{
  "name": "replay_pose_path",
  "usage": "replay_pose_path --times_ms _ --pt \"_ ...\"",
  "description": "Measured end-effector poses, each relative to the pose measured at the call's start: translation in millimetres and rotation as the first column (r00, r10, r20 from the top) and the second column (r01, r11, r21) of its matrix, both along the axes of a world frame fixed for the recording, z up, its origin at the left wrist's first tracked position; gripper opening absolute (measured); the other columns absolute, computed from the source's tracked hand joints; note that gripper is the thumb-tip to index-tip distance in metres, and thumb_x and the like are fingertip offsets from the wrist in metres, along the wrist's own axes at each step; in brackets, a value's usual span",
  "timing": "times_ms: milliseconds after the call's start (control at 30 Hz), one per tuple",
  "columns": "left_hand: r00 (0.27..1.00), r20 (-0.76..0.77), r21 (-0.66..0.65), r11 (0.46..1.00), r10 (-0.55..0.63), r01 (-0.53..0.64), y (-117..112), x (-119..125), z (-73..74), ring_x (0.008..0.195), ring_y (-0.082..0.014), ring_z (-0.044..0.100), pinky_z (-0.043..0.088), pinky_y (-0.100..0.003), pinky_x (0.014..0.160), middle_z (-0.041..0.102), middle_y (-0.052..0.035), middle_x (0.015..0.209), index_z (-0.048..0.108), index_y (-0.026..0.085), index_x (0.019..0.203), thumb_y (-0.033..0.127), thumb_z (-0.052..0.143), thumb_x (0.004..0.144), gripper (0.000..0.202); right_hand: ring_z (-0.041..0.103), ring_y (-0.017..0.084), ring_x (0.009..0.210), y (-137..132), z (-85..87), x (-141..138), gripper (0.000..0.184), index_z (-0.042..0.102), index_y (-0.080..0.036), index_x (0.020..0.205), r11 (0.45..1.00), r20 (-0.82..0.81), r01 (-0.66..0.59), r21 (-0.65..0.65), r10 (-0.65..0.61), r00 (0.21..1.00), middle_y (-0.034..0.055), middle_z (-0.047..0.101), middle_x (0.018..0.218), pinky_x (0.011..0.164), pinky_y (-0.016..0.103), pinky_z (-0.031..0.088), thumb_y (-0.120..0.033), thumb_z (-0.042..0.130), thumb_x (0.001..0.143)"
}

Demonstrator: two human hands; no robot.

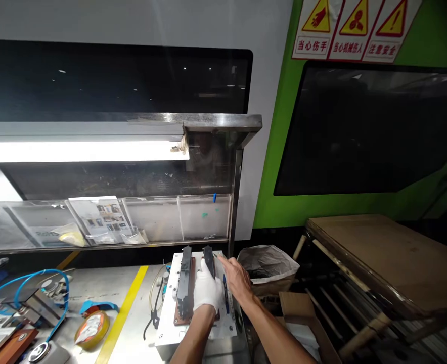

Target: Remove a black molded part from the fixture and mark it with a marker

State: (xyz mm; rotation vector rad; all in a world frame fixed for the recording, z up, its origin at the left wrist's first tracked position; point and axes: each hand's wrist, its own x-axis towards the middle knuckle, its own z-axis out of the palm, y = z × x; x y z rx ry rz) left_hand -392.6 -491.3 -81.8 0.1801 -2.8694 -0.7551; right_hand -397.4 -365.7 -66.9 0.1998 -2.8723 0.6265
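Observation:
A white fixture block (172, 331) on the bench carries two long black plastic parts, side by side on brown bases. The left black part (184, 283) stands free of both hands. Over the right black part (208, 254) lies my left hand (207, 289) in a white glove, its fingers closed about the part and hiding most of it. My bare right hand (236, 277) is beside the far end of that part, with fingers pinched together. A thin dark tip shows at the fingertips, too small to name. A blue pen-like tool (226, 298) lies along the fixture's right side.
On the bench at left are a tape roll (92, 328), blue air hose (67, 293) and metal devices. A lined bin (267, 263) and cardboard box (299, 308) stand right of the fixture, beside a cardboard-topped rack (375, 253). A lamp (83, 150) hangs above.

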Motion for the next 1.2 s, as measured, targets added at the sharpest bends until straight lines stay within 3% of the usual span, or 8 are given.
replay_pose_path --times_ms 100,200,367,600,700,833,967,1200 --pt "1.0 -0.025 0.025 1.0 0.007 -0.007 -3 24 -6.5 0.121 -0.0316 0.067 0.054 -0.04 0.103 0.063 -0.024 0.134 0.047 0.015 0.147 0.029 0.057 0.09 0.06 0.067 0.017 0.093 14 0.7 20 0.046 0.059 -0.036 0.139 0.998 0.025 -0.066 -0.013 0.066 0.998 0.0033 0.068 0.103 0.076 0.025 0.045 -0.024 0.033 0.102" --pt "0.991 -0.128 0.075 0.996 -0.047 0.057 -7 51 -27.7 0.142 -0.0283 0.05 0.043 -0.042 0.117 0.047 -0.0242 0.153 0.051 0.013 0.145 0.029 0.037 0.1 0.049 0.068 0.017 0.092 19 2.8 36 0.045 0.062 -0.039 0.135 0.99 0.057 -0.141 -0.007 0.141 0.988 0.0026 0.068 0.101 0.075 0.025 0.045 -0.027 0.035 0.102" --pt "0.98 -0.145 0.092 0.984 -0.137 0.151 -19 74 -50.7 0.144 -0.023 0.046 0.044 -0.038 0.117 0.042 -0.0192 0.157 0.055 0.019 0.143 0.019 0.033 0.1 0.048 0.067 0.017 0.092 13 4.6 51 0.046 0.063 -0.04 0.133 0.975 0.103 -0.22 0.012 0.218 0.971 0.0029 0.068 0.101 0.074 0.025 0.045 -0.025 0.035 0.101" --pt "0.981 -0.082 0.104 0.978 -0.174 0.182 -21 70 -43.4 0.143 -0.0277 0.048 0.047 -0.039 0.113 0.039 -0.0194 0.158 0.048 0.019 0.148 0.023 0.039 0.1 0.049 0.065 0.019 0.085 6 12.7 53 0.047 0.064 -0.039 0.132 0.963 0.129 -0.256 0.082 0.244 0.961 0.0039 0.067 0.098 0.067 0.028 0.04 -0.023 0.035 0.097" --pt "0.977 -0.119 0.081 0.979 -0.178 0.188 -21 68 -41.8 0.136 -0.0244 0.053 0.048 -0.034 0.111 0.047 -0.0184 0.149 0.048 0.016 0.148 0.021 0.041 0.099 0.049 0.066 0.02 0.088 6 15.8 49 0.048 0.065 -0.04 0.129 0.959 0.133 -0.26 0.111 0.245 0.96 0.0038 0.067 0.099 0.068 0.029 0.039 -0.021 0.035 0.095" --pt "0.987 -0.078 0.037 0.989 -0.142 0.146 -23 61 -37.7 0.111 -0.0223 0.066 0.057 -0.031 0.089 0.057 -0.016 0.131 0.056 0.021 0.142 0.025 0.043 0.099 0.045 0.066 0.02 0.089 4 17.9 44 0.049 0.066 -0.04 0.126 0.956 0.144 -0.26 0.135 0.241 0.96 0.0028 0.069 0.1 0.07 0.029 0.039 -0.019 0.035 0.095" --pt "0.991 -0.056 -0.093 0.989 -0.121 0.115 -22 54 -32.9 0.088 -0.0217 0.07 0.054 -0.031 0.068 0.06 -0.0133 0.118 0.06 0.026 0.137 0.027 0.045 0.097 0.043 0.065 0.019 0.089 1 18.7 43 0.048 0.067 -0.038 0.125 0.957 0.152 -0.246 0.152 0.223 0.963 0.0036 0.068 0.1 0.071 0.029 0.039 -0.018 0.035 0.095" --pt "0.997 -0.02 -0.092 0.993 -0.08 0.078 -16 54 -16.6 0.085 -0.0229 0.07 0.052 -0.032 0.067 0.06 -0.0124 0.113 0.065 0.026 0.13 0.026 0.046 0.094 0.04 0.065 0.019 0.088 -2 20.8 44 0.047 0.067 -0.038 0.124 0.965 0.143 -0.224 0.138 0.204 0.968 0.0034 0.07 0.1 0.071 0.029 0.041 -0.019 0.035 0.095"
